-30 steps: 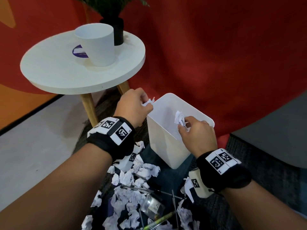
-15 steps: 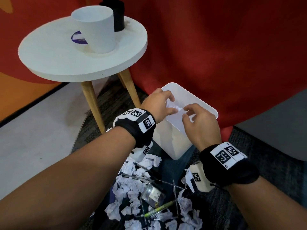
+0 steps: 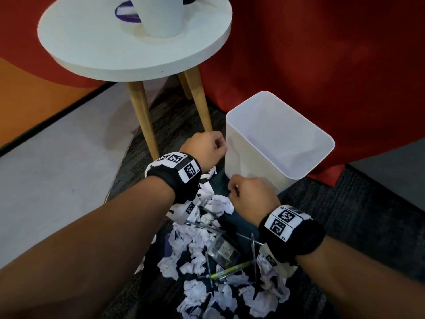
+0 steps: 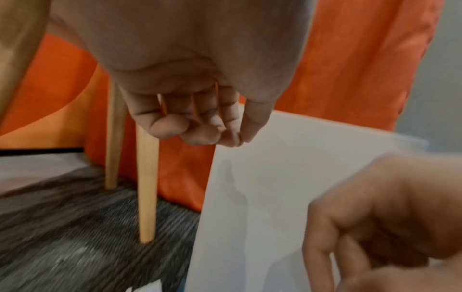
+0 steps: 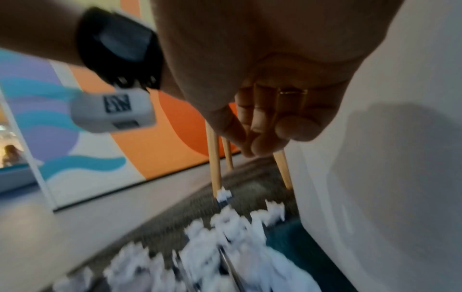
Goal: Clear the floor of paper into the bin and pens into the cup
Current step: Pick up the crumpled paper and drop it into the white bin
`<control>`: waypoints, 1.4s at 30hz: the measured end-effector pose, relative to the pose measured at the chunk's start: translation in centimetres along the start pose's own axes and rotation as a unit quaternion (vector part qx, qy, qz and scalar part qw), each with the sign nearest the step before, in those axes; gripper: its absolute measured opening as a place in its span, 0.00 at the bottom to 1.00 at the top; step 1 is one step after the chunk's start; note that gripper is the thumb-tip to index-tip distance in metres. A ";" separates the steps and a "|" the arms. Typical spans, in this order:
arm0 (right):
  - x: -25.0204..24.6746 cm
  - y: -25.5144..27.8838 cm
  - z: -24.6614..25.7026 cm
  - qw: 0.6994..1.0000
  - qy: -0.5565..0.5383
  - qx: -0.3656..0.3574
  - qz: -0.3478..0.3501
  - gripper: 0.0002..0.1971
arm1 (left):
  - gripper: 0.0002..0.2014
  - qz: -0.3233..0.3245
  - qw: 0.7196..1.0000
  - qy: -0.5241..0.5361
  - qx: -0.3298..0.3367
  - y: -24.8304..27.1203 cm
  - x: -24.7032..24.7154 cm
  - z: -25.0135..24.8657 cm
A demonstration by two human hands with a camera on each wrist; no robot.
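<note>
Head view: both hands now off the white bin [image 3: 282, 143] and empty, left hand [image 3: 204, 150] beside its wall, right hand [image 3: 250, 194] lower, crumpled paper [image 3: 197, 254] and pens [image 3: 232, 269] on floor, cup [image 3: 161, 19] on desk [image 3: 96, 47]; wrist views: fingers [image 4: 175, 126] loosely curled, holding nothing, right fingers [image 5: 295, 126] likewise.

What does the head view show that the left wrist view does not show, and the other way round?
Only the head view shows the crumpled paper, the green pen on the floor, and the cup on the round table.

Only the left wrist view shows the left hand from the palm side, fingers loosely curled, holding nothing.

Both show the white bin, the right hand and the table's wooden legs.
</note>
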State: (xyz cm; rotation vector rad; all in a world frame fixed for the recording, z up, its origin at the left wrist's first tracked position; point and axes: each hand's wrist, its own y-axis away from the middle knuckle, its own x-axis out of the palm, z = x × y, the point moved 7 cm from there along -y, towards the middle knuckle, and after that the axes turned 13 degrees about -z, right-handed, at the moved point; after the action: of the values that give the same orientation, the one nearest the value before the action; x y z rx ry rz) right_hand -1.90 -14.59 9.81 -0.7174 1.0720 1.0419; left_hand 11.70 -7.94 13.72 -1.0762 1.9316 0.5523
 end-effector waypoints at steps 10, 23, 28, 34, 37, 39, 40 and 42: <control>16.1 0.1 -8.2 0.978 0.026 0.121 0.166 0.17 | 0.08 0.171 0.980 -0.083 -0.057 4.3 13.3 10.4; 20.7 -0.3 -7.8 0.977 -0.001 0.123 0.177 0.33 | 0.20 0.211 0.959 -0.186 0.025 8.1 20.7 12.1; 20.4 -0.4 -8.3 0.978 0.023 0.132 0.163 0.16 | 0.18 0.179 0.972 -0.152 0.015 7.2 19.4 12.0; 19.9 0.1 -9.2 0.975 -0.005 0.168 0.146 0.05 | 0.16 0.157 0.985 -0.069 -0.036 6.2 17.9 12.1; 18.7 -0.3 -9.3 0.982 -0.009 0.148 0.114 0.06 | 0.17 0.160 0.982 -0.039 -0.089 5.6 16.6 12.5; 17.4 -0.7 -9.2 0.985 0.005 0.139 0.105 0.06 | 0.18 0.150 0.984 -0.033 -0.092 5.1 15.3 12.4; 16.5 -0.9 -9.1 0.986 0.008 0.136 0.095 0.06 | 0.19 0.140 0.986 -0.031 -0.089 4.7 14.5 12.2; 14.5 -1.4 -8.8 0.990 0.005 0.128 0.061 0.03 | 0.20 0.114 0.989 -0.020 -0.087 3.7 12.5 11.4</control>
State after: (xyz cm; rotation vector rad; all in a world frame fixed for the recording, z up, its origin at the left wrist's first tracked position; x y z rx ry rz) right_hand -2.00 -18.07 -6.85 -0.4553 1.2448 0.9812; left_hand 10.21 -3.95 -3.10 -0.9477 2.0130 0.8769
